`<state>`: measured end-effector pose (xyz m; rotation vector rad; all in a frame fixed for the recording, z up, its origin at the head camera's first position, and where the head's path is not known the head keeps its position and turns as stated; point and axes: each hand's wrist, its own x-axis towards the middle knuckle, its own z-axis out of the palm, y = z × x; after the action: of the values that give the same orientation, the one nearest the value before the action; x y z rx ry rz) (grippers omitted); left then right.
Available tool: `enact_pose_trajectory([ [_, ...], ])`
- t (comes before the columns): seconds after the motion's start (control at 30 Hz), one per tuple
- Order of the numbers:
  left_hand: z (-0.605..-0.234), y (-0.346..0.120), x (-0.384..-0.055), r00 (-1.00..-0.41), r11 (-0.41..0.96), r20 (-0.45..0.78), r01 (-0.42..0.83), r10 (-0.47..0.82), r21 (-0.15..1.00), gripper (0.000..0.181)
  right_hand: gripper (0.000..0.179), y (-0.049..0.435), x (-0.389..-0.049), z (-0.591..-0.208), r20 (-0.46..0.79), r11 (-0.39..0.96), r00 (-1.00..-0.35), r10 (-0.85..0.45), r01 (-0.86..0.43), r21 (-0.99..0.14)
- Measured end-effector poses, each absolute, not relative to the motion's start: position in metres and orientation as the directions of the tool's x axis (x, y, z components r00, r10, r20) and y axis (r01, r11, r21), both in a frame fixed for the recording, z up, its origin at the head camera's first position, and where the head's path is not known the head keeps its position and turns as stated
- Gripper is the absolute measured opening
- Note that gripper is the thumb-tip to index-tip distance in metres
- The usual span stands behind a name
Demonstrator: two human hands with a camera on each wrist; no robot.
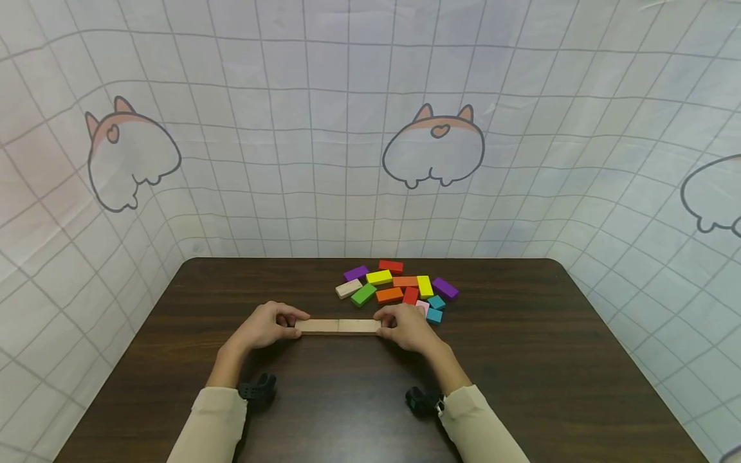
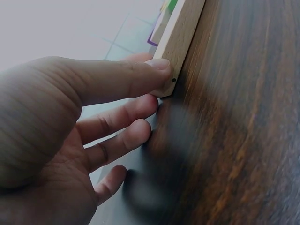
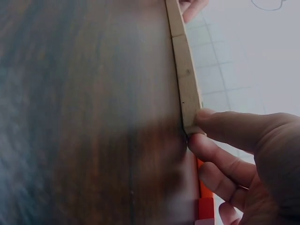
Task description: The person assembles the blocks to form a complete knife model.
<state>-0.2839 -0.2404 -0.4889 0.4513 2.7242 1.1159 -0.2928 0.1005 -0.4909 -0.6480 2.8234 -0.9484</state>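
Two plain wooden blocks lie end to end in a straight row on the dark table, the left block [image 1: 317, 326] meeting the right block [image 1: 357, 326] at a thin seam. My left hand [image 1: 267, 326] pinches the row's outer left end; the left wrist view shows the thumb [image 2: 136, 77] against the near face and the index finger mostly hidden behind. At the opposite end, my right hand [image 1: 408, 329] pinches the right block between thumb [image 3: 229, 124] and index finger. The right wrist view has the seam beyond that block, with the left hand's fingers at the far end.
Behind the row, loose coloured blocks lie in a cluster, among them a green block [image 1: 363, 295], a purple block [image 1: 445, 289] and a pale wooden block [image 1: 348, 289]. A pink block [image 1: 423, 306] and a blue block [image 1: 434, 316] sit close to the right hand. A gridded cloth [image 1: 312, 161] surrounds the table.
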Motion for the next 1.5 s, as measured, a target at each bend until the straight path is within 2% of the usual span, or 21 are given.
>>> enact_pose_trajectory([
  [0.83, -0.488, -0.243, -0.285, -0.947, 0.677, -0.024, 0.212, 0.321, 0.705, 0.028, 0.020, 0.095, -0.291, -0.492, 0.060, 0.717, -0.909, -0.413, -0.365, -0.594],
  [1.07, -0.489, -0.243, -0.284, -0.949, 0.678, -0.024, 0.208, 0.316, 0.705, 0.028, 0.023, 0.106, -0.294, -0.486, 0.038, 0.673, -0.898, -0.439, -0.356, -0.648],
  [1.3, -0.489, -0.243, -0.285, -0.950, 0.673, -0.025, 0.202, 0.311, 0.711, 0.027, 0.030, 0.143, -0.303, -0.474, 0.058, 0.656, -0.947, -0.317, -0.263, -0.707],
  [1.5, -0.489, -0.242, -0.284, -0.951, 0.673, -0.027, 0.197, 0.307, 0.713, 0.027, 0.035, 0.171, -0.308, -0.475, 0.045, 0.732, -0.966, -0.254, -0.223, -0.643],
])
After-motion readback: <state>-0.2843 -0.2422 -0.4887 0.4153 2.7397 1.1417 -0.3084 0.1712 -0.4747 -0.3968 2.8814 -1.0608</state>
